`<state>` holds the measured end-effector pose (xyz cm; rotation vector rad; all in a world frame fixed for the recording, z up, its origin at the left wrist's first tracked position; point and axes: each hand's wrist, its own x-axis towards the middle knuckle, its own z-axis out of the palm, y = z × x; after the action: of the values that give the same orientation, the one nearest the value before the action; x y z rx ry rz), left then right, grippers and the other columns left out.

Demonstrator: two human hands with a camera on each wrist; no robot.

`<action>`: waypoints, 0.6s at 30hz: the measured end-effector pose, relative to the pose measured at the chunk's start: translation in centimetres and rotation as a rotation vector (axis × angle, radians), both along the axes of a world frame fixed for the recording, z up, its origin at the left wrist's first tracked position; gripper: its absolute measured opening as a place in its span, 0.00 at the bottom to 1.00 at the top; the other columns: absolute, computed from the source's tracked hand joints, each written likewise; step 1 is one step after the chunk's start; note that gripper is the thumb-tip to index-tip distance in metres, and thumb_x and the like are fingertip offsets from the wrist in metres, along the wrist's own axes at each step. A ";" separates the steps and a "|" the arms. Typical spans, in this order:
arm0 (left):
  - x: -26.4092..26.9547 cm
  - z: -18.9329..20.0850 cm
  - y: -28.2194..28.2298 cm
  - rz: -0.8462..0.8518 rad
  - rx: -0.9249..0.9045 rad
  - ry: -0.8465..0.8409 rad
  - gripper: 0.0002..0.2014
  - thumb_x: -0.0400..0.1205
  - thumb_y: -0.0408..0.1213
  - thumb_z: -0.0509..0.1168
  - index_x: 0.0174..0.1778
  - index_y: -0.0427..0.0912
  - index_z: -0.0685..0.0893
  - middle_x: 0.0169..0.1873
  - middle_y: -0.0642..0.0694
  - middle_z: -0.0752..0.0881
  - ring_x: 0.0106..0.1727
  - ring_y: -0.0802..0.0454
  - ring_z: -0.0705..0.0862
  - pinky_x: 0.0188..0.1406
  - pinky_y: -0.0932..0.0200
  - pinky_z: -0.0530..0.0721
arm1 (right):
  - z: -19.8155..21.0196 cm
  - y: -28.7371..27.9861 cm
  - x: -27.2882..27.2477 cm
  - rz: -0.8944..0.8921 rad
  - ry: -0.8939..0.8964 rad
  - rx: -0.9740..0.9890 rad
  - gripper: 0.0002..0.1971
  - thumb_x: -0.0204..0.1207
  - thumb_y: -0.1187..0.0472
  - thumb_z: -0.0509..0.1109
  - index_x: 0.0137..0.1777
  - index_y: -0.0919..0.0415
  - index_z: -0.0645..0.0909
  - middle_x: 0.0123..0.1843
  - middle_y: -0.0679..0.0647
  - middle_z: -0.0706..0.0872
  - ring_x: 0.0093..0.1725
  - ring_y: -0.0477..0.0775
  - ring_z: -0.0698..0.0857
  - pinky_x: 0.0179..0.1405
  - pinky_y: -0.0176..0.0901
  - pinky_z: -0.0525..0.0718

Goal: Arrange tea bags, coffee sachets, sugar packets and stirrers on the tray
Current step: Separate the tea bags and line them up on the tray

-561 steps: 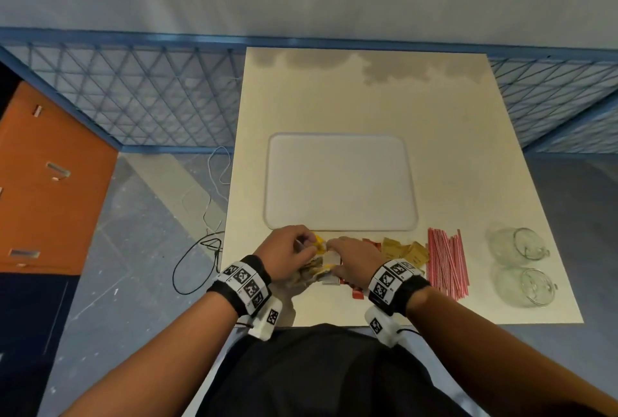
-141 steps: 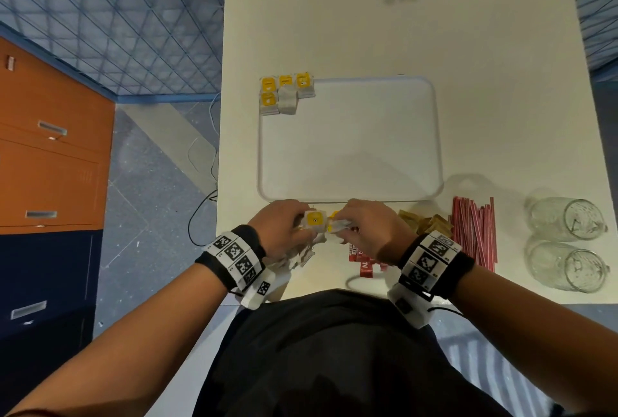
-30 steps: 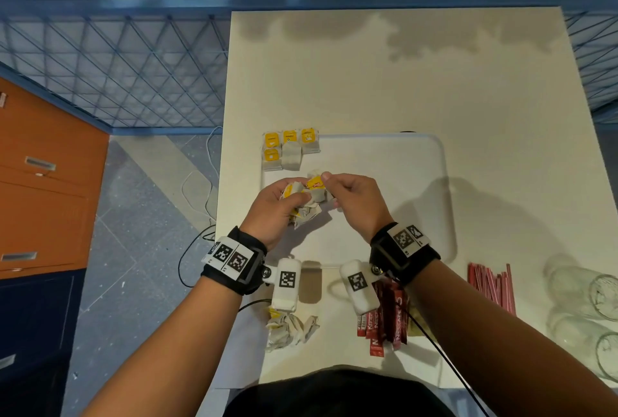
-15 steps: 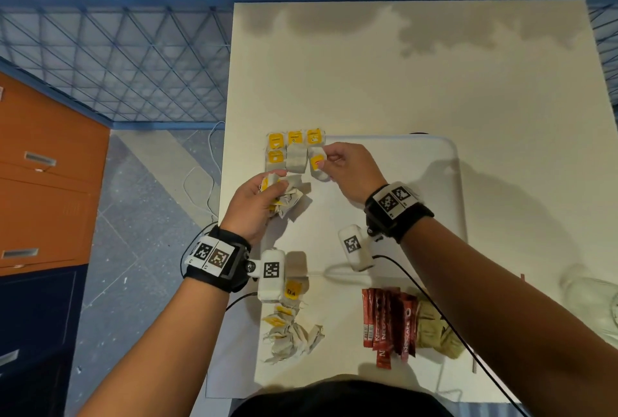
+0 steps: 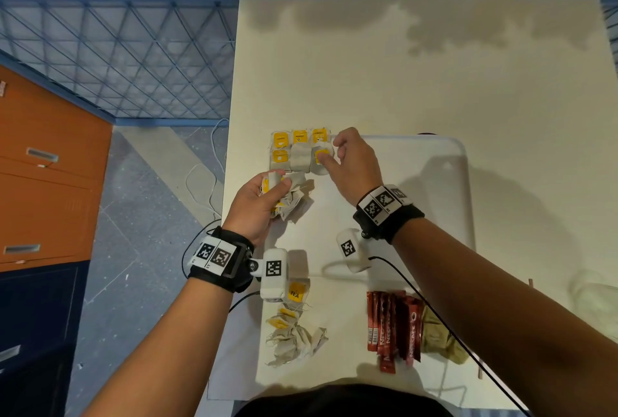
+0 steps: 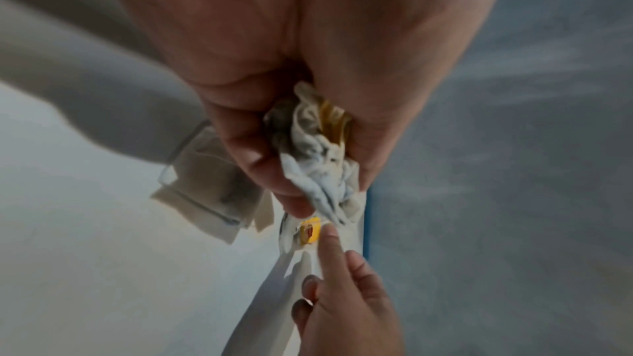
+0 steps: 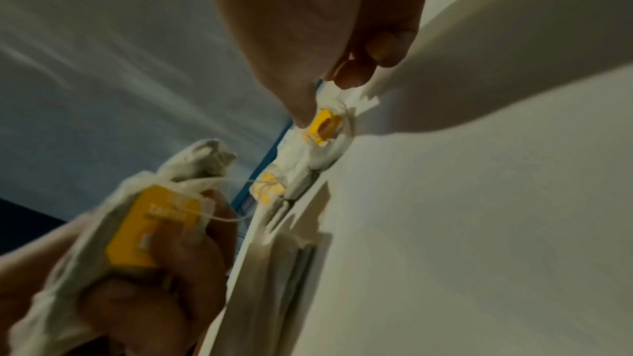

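A tea bag [image 5: 321, 156] with a yellow tag lies at the far left corner of the white tray [image 5: 434, 162], last in a neat block of tea bags [image 5: 291, 149], and the right hand [image 5: 354, 162] presses on it with its forefinger, the other fingers loosely curled. Just nearer, the left hand [image 5: 257, 206] grips a crumpled bunch of tea bags [image 5: 291, 199] over the tray's left edge. Off the tray, on the near tabletop [image 5: 401, 75], lie a loose heap of tea bags [image 5: 292, 336], red coffee sachets [image 5: 393, 326] and tan sugar packets [image 5: 438, 336].
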<state>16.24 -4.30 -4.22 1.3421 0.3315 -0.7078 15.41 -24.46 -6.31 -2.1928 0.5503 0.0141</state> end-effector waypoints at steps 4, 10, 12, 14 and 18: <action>0.1 0.1 0.2 -0.021 -0.005 -0.010 0.14 0.86 0.34 0.67 0.67 0.34 0.84 0.48 0.39 0.91 0.45 0.47 0.90 0.44 0.53 0.88 | 2.2 1.2 -1.2 0.227 -0.186 0.164 0.06 0.81 0.54 0.74 0.53 0.54 0.85 0.49 0.46 0.83 0.42 0.40 0.80 0.48 0.42 0.82; 0.2 0.3 0.8 -0.065 -0.030 -0.042 0.20 0.84 0.42 0.68 0.69 0.34 0.83 0.57 0.32 0.89 0.55 0.41 0.89 0.57 0.47 0.86 | 2.6 2.0 -2.3 0.332 -0.045 0.307 0.09 0.78 0.51 0.78 0.56 0.46 0.88 0.47 0.33 0.86 0.43 0.42 0.84 0.49 0.44 0.85; 0.2 0.4 1.0 -0.072 -0.053 -0.038 0.22 0.83 0.45 0.68 0.69 0.34 0.83 0.58 0.32 0.89 0.56 0.40 0.88 0.57 0.47 0.86 | 2.5 2.2 -2.4 0.301 -0.022 0.318 0.05 0.79 0.52 0.76 0.53 0.46 0.88 0.41 0.31 0.86 0.39 0.40 0.83 0.47 0.48 0.86; 0.2 0.3 1.2 -0.076 -0.057 -0.034 0.20 0.84 0.45 0.68 0.67 0.36 0.84 0.57 0.32 0.89 0.55 0.41 0.89 0.55 0.48 0.87 | 2.6 2.3 -2.6 0.270 -0.022 0.342 0.03 0.80 0.52 0.74 0.51 0.46 0.88 0.39 0.32 0.87 0.40 0.42 0.85 0.48 0.53 0.88; 0.1 0.1 1.4 -0.063 -0.006 -0.011 0.07 0.85 0.28 0.65 0.53 0.42 0.85 0.48 0.42 0.92 0.45 0.45 0.89 0.35 0.58 0.87 | 3.1 2.7 -2.9 0.120 -0.083 0.395 0.02 0.81 0.57 0.73 0.51 0.53 0.86 0.41 0.47 0.87 0.39 0.49 0.85 0.48 0.58 0.89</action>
<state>16.33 -2.91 -4.07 1.3546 0.2792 -0.7535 12.50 -21.71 -3.21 -1.8283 0.3348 0.0882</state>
